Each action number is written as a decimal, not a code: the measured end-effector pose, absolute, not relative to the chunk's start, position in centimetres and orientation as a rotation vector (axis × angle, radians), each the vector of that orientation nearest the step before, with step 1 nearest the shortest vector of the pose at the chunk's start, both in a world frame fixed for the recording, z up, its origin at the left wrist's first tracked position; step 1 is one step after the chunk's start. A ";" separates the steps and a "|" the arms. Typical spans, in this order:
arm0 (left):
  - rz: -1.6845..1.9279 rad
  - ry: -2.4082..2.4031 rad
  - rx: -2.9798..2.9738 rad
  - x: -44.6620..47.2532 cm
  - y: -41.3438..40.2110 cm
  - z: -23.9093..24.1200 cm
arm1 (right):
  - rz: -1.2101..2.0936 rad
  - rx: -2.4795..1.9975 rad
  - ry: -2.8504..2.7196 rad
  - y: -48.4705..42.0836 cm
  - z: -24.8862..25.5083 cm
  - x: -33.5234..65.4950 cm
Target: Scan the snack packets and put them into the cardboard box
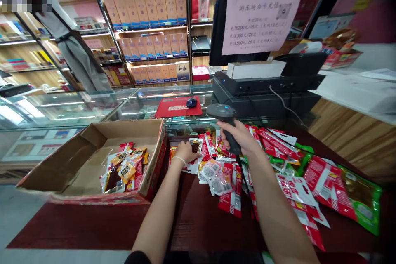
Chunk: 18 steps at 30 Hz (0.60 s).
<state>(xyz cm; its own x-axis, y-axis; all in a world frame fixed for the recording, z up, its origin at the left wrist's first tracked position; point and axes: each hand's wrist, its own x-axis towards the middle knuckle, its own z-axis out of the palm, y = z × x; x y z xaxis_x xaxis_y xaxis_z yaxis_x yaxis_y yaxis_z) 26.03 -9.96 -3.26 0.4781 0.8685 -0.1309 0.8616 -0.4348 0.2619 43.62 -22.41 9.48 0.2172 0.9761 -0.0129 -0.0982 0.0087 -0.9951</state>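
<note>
My right hand [239, 137] is closed round the grip of a black barcode scanner [223, 116], whose head points away from me and whose cable trails down along my forearm. My left hand [185, 151] rests closed on a small snack packet [195, 147] with a dark centre, at the near edge of a heap of red and white snack packets [225, 173] on the dark red counter [198, 222].
An open cardboard box [93, 161] with several packets inside stands at the left. Larger red and green packets [340, 189] lie at the right. Behind are a glass display case [93, 107], a red mouse pad with a mouse [192, 102], a till with a monitor [266, 82], and a person standing by the shelves [71, 49].
</note>
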 end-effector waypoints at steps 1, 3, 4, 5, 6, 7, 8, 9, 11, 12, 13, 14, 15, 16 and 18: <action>0.012 1.444 2.424 26.1 -9.6 -3.3 | 1.094 -1.232 -0.972 -22.4 9.5 43.7; 0.000 1.397 2.394 26.2 -8.9 -3.5 | 1.096 -1.229 -0.961 -22.3 9.5 43.8; 0.007 1.381 2.379 26.3 -8.6 -3.5 | 1.097 -1.229 -0.954 -22.3 9.5 43.8; 0.023 1.368 2.365 26.3 -8.3 -3.6 | 1.097 -1.230 -0.948 -22.2 9.5 43.8; 0.043 1.361 2.352 26.4 -8.0 -3.7 | 1.097 -1.231 -0.945 -22.2 9.5 43.8; 0.060 1.357 2.340 26.4 -7.9 -3.8 | 1.096 -1.231 -0.942 -22.2 9.4 43.8; 0.071 1.349 2.332 26.4 -7.8 -3.8 | 1.096 -1.230 -0.939 -22.1 9.4 43.7; 0.074 1.340 2.328 26.5 -7.8 -3.9 | 1.096 -1.228 -0.936 -22.1 9.4 43.7; 0.067 1.322 2.345 26.5 -7.9 -4.0 | 1.100 -1.223 -0.936 -22.0 9.3 43.6; 0.064 1.313 2.365 26.4 -8.1 -4.1 | 1.099 -1.223 -0.938 -21.9 9.3 43.5; 0.069 1.303 2.393 26.3 -8.3 -4.2 | 1.100 -1.228 -0.940 -21.9 9.3 43.4; 0.077 1.297 2.424 26.3 -8.5 -4.2 | 1.096 -1.238 -0.940 -21.8 9.3 43.3; 0.081 1.291 2.453 26.2 -8.8 -4.2 | 1.090 -1.252 -0.935 -21.7 9.3 43.1; 0.082 1.285 2.478 26.1 -9.1 -4.2 | 1.086 -1.267 -0.926 -21.7 9.3 43.0; 0.060 1.291 2.507 26.0 -9.6 -4.0 | 1.081 -1.285 -0.909 -21.5 9.2 42.8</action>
<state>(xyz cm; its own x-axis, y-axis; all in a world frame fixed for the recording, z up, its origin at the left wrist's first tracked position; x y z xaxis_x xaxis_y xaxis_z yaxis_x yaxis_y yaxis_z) 26.03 -9.64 -4.00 0.5912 0.7994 -0.1073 0.7859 -0.5410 0.2994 42.82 -21.51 9.22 0.2709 0.9608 -0.0588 -0.1068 -0.0307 -0.9938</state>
